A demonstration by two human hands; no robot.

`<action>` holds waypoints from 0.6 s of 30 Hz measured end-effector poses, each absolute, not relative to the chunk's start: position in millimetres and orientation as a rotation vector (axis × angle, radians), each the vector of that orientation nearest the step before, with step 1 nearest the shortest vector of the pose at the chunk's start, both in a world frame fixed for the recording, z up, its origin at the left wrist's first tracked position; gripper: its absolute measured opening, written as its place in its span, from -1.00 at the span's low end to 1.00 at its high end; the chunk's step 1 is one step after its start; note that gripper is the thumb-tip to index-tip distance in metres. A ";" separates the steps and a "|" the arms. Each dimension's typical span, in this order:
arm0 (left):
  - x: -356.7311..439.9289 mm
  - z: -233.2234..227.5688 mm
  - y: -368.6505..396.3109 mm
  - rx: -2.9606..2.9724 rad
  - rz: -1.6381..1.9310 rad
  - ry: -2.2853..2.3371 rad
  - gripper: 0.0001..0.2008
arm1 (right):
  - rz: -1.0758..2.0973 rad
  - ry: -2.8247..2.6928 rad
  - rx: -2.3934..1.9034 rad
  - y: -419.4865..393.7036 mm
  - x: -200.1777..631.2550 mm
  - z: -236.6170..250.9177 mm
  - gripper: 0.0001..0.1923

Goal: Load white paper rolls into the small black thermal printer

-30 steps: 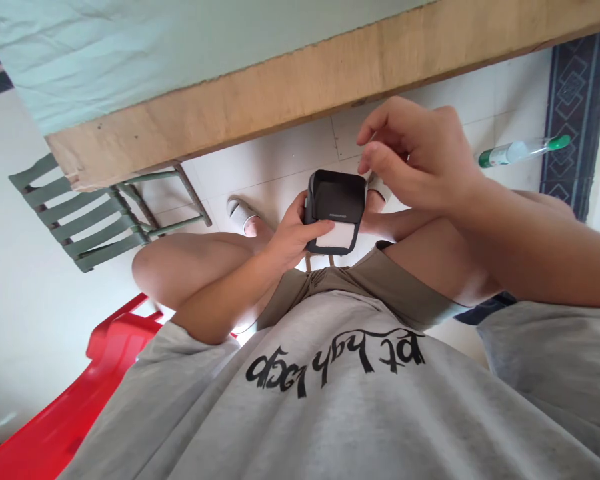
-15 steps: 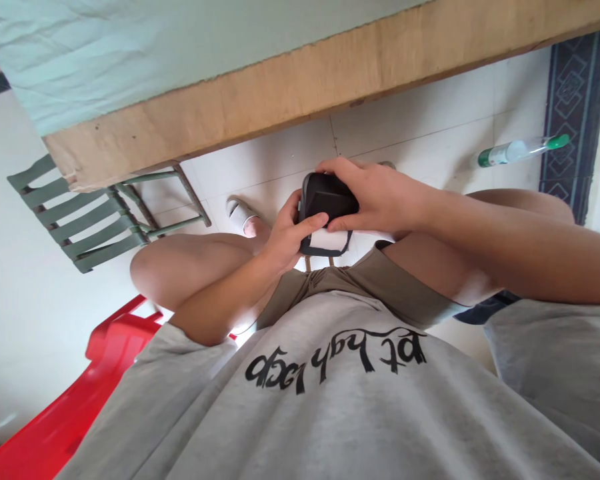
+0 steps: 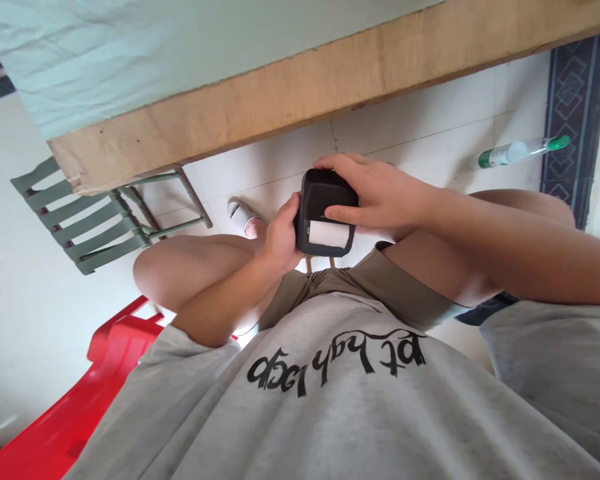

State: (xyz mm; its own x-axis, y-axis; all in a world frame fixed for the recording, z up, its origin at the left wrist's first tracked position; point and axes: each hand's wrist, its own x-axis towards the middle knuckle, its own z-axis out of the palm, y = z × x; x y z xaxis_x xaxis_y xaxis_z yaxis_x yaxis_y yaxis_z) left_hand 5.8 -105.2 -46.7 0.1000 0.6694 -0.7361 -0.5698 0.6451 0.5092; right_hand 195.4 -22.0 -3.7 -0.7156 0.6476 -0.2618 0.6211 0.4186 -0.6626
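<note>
left grip (image 3: pixel 279 235) clamped the left edge of the small black printer (image 3: pixel 326 212), right grip (image 3: pixel 375 193) clenched over its top and right edge, thumb on the lid just above the white paper roll (image 3: pixel 329 234). printer sat over the lap between the knees, under the wooden surface edge (image 3: pixel 330 80), free space all around it. white tiled floor below, green chair (image 3: pixel 80 220) left, bottle (image 3: pixel 520 151) lying on the floor right. paper slot faced the body, roll axis ran left-right.
</note>
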 end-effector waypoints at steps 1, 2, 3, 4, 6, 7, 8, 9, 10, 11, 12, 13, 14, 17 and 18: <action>6.0 -46.7 -104.9 0.104 0.918 1.162 -0.51 | 1.202 -2.629 -1.167 -22.3 195.6 -4.2 -0.18; 6.0 -46.8 -104.8 0.109 0.920 1.173 -0.50 | 1.204 -2.642 -1.167 -22.4 195.8 -4.4 -0.17; 5.9 -47.2 -104.9 0.120 0.926 1.185 -0.50 | 1.203 -2.657 -1.171 -22.4 195.9 -4.4 -0.17; 5.7 -47.8 -105.3 0.136 0.936 1.194 -0.50 | 1.202 -2.674 -1.182 -22.2 195.9 -4.0 -0.18; 5.1 -49.8 -106.4 0.170 0.962 1.209 -0.53 | 1.198 -2.712 -1.214 -21.5 195.6 -2.6 -0.17; 4.8 -50.9 -107.1 0.185 0.975 1.213 -0.54 | 1.200 -2.731 -1.228 -21.2 195.1 -1.6 -0.16; 4.4 -52.1 -107.8 0.198 0.984 1.216 -0.56 | 1.211 -2.749 -1.235 -20.9 194.4 -0.6 -0.14; 4.1 -53.0 -108.4 0.209 0.988 1.217 -0.58 | 1.224 -2.766 -1.240 -20.8 193.5 0.4 -0.12; 3.8 -53.7 -108.8 0.217 0.987 1.218 -0.60 | 1.237 -2.781 -1.247 -20.8 192.5 1.4 -0.09; 3.6 -54.0 -108.9 0.223 0.985 1.219 -0.62 | 1.244 -2.796 -1.258 -21.1 191.5 2.3 -0.05; 3.5 -54.0 -108.8 0.226 0.983 1.218 -0.65 | 1.239 -2.811 -1.273 -21.7 190.6 3.0 -0.01; 3.5 -53.5 -108.3 0.223 0.984 1.214 -0.68 | 1.225 -2.828 -1.287 -22.5 189.9 3.6 0.03; 3.7 -52.8 -107.5 0.212 0.984 1.206 -0.71 | 1.202 -2.841 -1.296 -23.4 189.5 4.2 0.07; 5.4 -49.1 -104.1 0.134 0.943 1.181 -0.76 | 1.107 -2.854 -1.237 -25.4 191.4 6.5 0.01; 6.1 -47.8 -103.1 0.108 0.919 1.182 -0.75 | 1.069 -2.847 -1.188 -25.3 192.9 7.8 -0.05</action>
State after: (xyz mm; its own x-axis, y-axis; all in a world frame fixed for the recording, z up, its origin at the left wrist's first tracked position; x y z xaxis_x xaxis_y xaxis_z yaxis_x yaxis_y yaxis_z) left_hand 6.1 -103.1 -47.8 0.0744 0.6632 -0.7447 -0.5582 0.6465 0.5200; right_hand 192.9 -25.3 7.8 -0.7284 0.5922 -0.3446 0.6726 0.5222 -0.5242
